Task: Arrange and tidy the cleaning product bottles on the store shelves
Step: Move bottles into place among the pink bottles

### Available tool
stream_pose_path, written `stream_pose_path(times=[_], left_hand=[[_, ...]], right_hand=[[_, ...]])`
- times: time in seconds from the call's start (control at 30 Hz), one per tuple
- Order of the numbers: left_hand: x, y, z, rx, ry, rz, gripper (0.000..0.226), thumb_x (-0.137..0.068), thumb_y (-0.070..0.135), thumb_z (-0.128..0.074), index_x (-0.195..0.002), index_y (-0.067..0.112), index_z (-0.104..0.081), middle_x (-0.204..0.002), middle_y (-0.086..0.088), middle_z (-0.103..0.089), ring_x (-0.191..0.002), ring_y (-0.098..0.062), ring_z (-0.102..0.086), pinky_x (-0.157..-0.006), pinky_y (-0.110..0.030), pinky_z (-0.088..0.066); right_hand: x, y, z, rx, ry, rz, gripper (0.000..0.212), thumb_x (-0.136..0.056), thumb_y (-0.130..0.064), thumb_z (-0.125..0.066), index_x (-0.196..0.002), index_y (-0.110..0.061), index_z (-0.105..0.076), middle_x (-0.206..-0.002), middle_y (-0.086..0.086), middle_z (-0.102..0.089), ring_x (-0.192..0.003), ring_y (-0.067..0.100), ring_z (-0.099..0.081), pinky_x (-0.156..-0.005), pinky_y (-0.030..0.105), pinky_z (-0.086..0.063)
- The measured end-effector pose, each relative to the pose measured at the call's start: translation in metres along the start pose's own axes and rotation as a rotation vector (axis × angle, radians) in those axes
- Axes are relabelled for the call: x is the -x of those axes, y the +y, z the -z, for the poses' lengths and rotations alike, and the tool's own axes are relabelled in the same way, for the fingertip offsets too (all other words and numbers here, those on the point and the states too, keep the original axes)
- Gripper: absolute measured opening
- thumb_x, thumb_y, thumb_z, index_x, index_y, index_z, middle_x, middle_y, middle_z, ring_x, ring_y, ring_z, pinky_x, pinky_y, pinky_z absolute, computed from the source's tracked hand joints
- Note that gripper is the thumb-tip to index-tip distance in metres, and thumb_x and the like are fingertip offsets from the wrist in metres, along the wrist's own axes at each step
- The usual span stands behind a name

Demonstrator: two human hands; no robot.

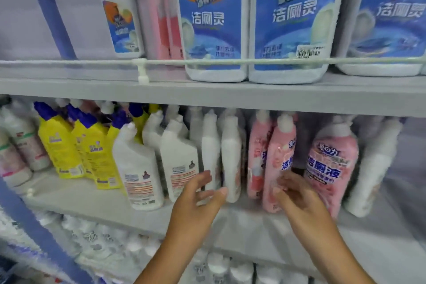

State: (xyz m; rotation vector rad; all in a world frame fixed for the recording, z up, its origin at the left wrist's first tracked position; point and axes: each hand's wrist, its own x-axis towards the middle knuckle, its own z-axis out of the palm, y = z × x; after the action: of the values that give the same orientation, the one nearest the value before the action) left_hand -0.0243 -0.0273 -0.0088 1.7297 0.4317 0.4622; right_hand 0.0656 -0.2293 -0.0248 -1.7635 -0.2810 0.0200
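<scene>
Head view: both forearms reach up from the bottom edge. The left hand (200,193), fingers spread, thumb touching a white bottle (231,159) at centre; the right hand (297,193), fingers loosely extended, against a pink toilet-cleaner bottle (277,168), middle shelf (92,200).

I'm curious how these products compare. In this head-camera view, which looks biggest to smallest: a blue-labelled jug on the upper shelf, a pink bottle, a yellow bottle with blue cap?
1. Blue-labelled jug, cut off at the top yet clearly largest.
2. Pink bottle.
3. Yellow bottle.
The pink one stands nearer the camera, so ranks two and three are unsure.
</scene>
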Motion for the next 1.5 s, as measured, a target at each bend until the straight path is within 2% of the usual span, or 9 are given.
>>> stream_pose_path(times=[0.2,0.37,0.63,0.83,0.93,1.07,1.2,1.4,1.5], left_hand=[[-0.044,-0.010,-0.002,0.030,-0.198,-0.074,0.044,-0.087,0.033,-0.078,-0.125,0.042,-0.059,-0.119,0.025,-0.064,-0.099,0.020,-0.060,-0.075,-0.004,-0.049],[-0.063,-0.021,0.000,0.015,-0.306,-0.118,0.046,-0.085,0.033,-0.079,-0.126,0.040,-0.060,-0.122,0.022,-0.065,-0.112,0.008,-0.062,-0.094,-0.020,-0.054],[-0.060,-0.024,-0.001,0.030,-0.459,-0.121,0.021,-0.088,0.025,-0.077,-0.103,0.036,-0.067,-0.102,0.016,-0.074,-0.097,0.009,-0.067,-0.082,-0.010,-0.051],[-0.048,-0.009,-0.035,0.032,-0.397,-0.166,0.032,-0.091,0.028,-0.075,-0.106,0.049,-0.057,-0.115,0.031,-0.063,-0.102,0.025,-0.056,-0.085,0.001,-0.040],[-0.035,-0.004,-0.062,-0.004,-0.312,-0.207,0.045,-0.091,0.043,-0.071,-0.128,0.056,-0.049,-0.128,0.027,-0.061,-0.113,0.014,-0.058,-0.097,-0.018,-0.047],[-0.038,0.002,-0.100,-0.053,-0.173,-0.208,0.074,-0.093,0.048,-0.066,-0.155,0.035,-0.027,-0.152,0.009,-0.050,-0.129,-0.014,-0.057,-0.108,-0.041,-0.049],[-0.061,0.000,-0.132,-0.013,0.037,-0.208,0.051,-0.085,0.033,-0.072,-0.131,0.028,-0.050,-0.121,0.006,-0.067,-0.110,-0.019,-0.067,-0.095,-0.049,-0.056],[-0.071,-0.001,-0.144,-0.097,0.124,-0.197,0.039,-0.086,0.026,-0.077,-0.117,0.021,-0.055,-0.113,-0.001,-0.069,-0.102,-0.030,-0.068,-0.086,-0.040,-0.054],[-0.054,-0.006,-0.137,-0.142,0.036,-0.265,0.045,-0.085,0.023,-0.078,-0.125,0.023,-0.055,-0.115,0.006,-0.066,-0.105,-0.022,-0.065,-0.091,-0.036,-0.051]], right_hand=[[-0.024,0.006,-0.024,0.294,0.267,0.016,0.063,-0.078,-0.051,-0.071,-0.136,-0.037,-0.051,-0.126,-0.009,-0.065,-0.116,0.015,-0.064,-0.098,0.042,-0.054],[-0.043,0.001,-0.054,0.310,0.455,0.022,0.054,-0.083,-0.030,-0.078,-0.127,-0.038,-0.048,-0.114,-0.021,-0.065,-0.107,-0.001,-0.063,-0.092,0.031,-0.052],[-0.028,-0.013,-0.064,0.294,0.579,0.032,0.033,-0.083,-0.008,-0.075,-0.102,-0.030,-0.059,-0.088,-0.017,-0.068,-0.082,-0.014,-0.063,-0.068,0.004,-0.044],[0.034,-0.032,-0.016,0.222,0.450,0.041,0.025,-0.085,-0.019,-0.080,-0.100,-0.031,-0.063,-0.085,-0.022,-0.073,-0.079,-0.003,-0.068,-0.062,0.006,-0.047],[0.058,-0.030,0.025,0.197,0.469,0.038,0.028,-0.083,-0.014,-0.081,-0.100,-0.031,-0.065,-0.081,-0.029,-0.071,-0.072,-0.008,-0.067,-0.058,0.006,-0.046],[0.061,-0.006,0.076,0.237,0.532,0.043,0.031,-0.084,-0.021,-0.080,-0.103,-0.039,-0.063,-0.083,-0.023,-0.073,-0.077,-0.008,-0.066,-0.059,0.008,-0.047],[0.047,0.024,0.107,0.277,0.598,0.027,0.036,-0.087,-0.031,-0.077,-0.119,-0.034,-0.060,-0.099,-0.017,-0.070,-0.089,0.005,-0.067,-0.071,0.029,-0.053],[0.023,0.045,0.129,0.287,0.645,0.007,0.034,-0.093,-0.035,-0.067,-0.121,-0.036,-0.049,-0.105,-0.012,-0.064,-0.094,0.012,-0.063,-0.072,0.033,-0.051],[0.012,0.047,0.135,0.264,0.643,0.015,0.044,-0.095,-0.031,-0.067,-0.134,-0.033,-0.046,-0.109,-0.012,-0.060,-0.096,0.011,-0.060,-0.069,0.019,-0.044]])
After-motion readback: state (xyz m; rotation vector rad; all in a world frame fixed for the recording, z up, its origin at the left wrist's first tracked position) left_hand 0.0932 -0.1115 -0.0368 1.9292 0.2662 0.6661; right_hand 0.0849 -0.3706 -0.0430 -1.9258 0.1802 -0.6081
